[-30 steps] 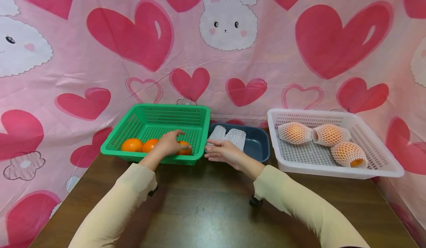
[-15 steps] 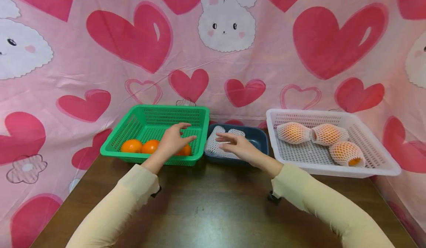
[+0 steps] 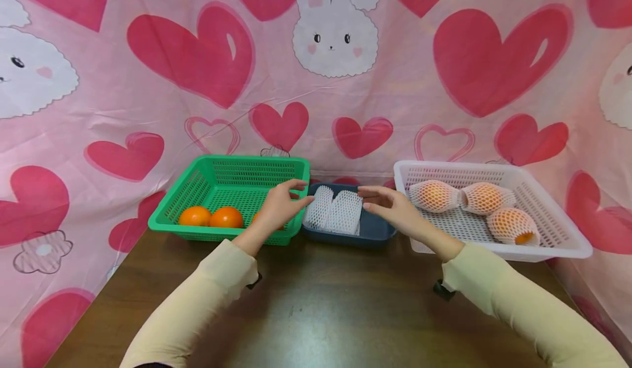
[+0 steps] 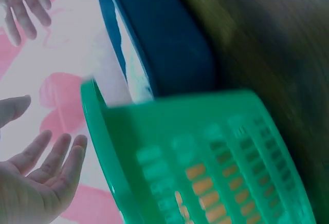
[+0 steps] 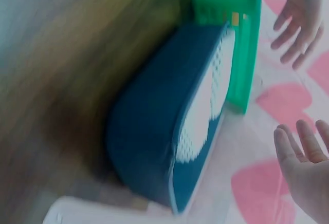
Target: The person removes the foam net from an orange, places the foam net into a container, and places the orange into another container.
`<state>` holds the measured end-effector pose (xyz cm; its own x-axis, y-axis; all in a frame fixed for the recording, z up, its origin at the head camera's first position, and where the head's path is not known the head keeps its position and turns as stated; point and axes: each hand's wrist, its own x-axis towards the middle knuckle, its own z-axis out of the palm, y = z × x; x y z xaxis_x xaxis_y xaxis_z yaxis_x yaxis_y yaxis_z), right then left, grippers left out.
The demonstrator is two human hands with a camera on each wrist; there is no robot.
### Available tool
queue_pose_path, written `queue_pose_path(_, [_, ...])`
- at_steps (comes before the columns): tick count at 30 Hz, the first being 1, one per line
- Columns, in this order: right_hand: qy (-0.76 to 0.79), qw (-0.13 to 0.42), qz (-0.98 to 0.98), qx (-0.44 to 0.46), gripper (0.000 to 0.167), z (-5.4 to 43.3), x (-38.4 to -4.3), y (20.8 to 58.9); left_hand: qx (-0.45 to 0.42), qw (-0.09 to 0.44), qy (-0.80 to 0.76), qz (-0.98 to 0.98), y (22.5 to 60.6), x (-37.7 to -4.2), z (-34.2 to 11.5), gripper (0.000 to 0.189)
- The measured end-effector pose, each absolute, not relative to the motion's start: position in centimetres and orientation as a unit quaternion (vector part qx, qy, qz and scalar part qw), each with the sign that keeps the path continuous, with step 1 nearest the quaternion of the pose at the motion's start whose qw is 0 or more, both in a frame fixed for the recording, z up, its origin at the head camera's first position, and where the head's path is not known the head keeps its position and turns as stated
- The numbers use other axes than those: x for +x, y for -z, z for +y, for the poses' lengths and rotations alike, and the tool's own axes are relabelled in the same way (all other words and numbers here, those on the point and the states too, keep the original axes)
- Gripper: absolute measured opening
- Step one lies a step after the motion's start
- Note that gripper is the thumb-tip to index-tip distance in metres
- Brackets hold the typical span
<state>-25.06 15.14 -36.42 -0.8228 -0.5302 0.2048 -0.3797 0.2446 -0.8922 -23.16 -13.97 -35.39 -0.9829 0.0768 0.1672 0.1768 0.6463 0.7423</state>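
Between the two baskets sits the dark blue tray, and lying side by side across its left part are two white foam net sleeves, the left sleeve and the right sleeve; that middle spot presumably suits both hands. Left hand hangs over the right end of the green basket, fingers a little apart, thumb well away from them, nothing pinched. Right hand is above the tray's right end, fingers slightly spread, touching nothing! Loose oranges line the green basket's near side, one partly hidden by the left arm. Over in the white basket, three netted oranges lie on their sides, the net likely there as cushioning. Brown table beneath, pink heart-print curtain behind.
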Motion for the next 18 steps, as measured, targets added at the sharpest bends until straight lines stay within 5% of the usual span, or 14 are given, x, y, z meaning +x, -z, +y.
queue_pose_path(18, [0.454,-0.056,0.864,-0.210,0.049,24.4,-27.4,36.3,-0.108,-0.003,0.487,-0.867,37.0,-25.1,-5.3,0.038])
